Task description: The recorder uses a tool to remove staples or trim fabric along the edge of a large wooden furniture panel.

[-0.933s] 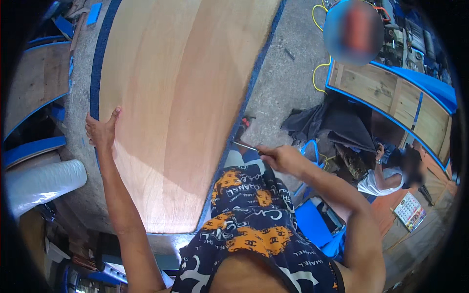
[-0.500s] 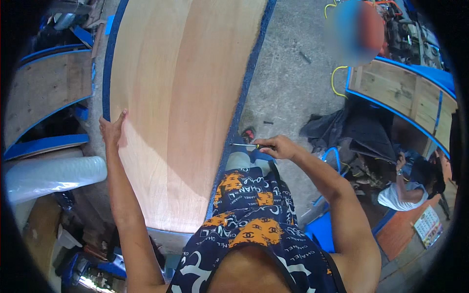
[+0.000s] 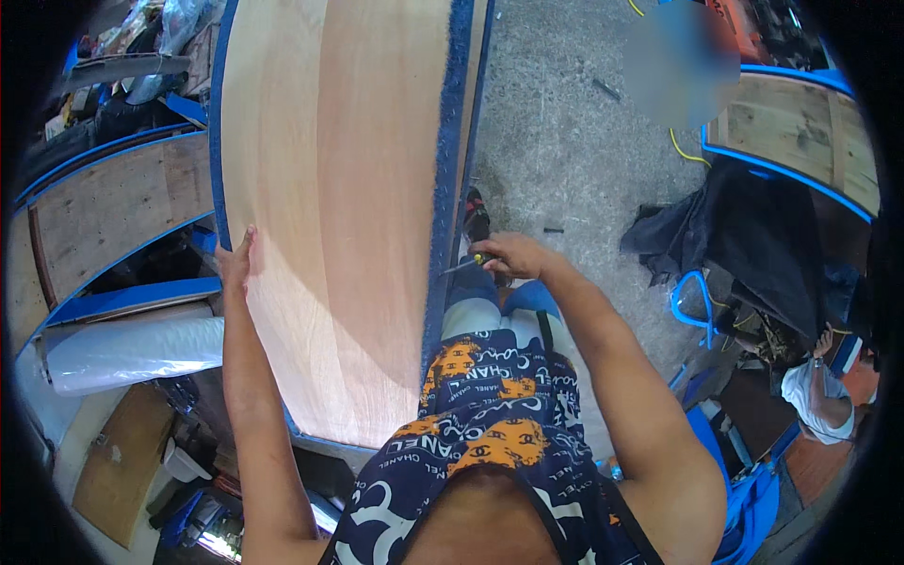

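A long wooden panel [image 3: 367,188] with dark blue fabric along its edges stretches away in front of me. My left hand [image 3: 237,259] grips its left edge, the thumb lying on the wood and the fingers mostly hidden past the rim. In my right hand [image 3: 513,254] is a screwdriver [image 3: 461,267] with a thin metal shaft and a yellow and black handle. Its tip points left, close to the blue fabric border [image 3: 439,235] on the panel's right side; whether it touches cannot be made out.
Blue-edged boards [image 3: 122,193] and a plastic-wrapped roll [image 3: 141,353] lie at the left. To the right are dark cloth [image 3: 753,245], another blue-edged board [image 3: 800,127] and a person in a white top [image 3: 817,400]. Small dark pieces [image 3: 554,230] lie on the concrete floor.
The panel has tilted, so a side face now shows along its right edge. My right hand and screwdriver have moved slightly up and left, and the view has shifted.
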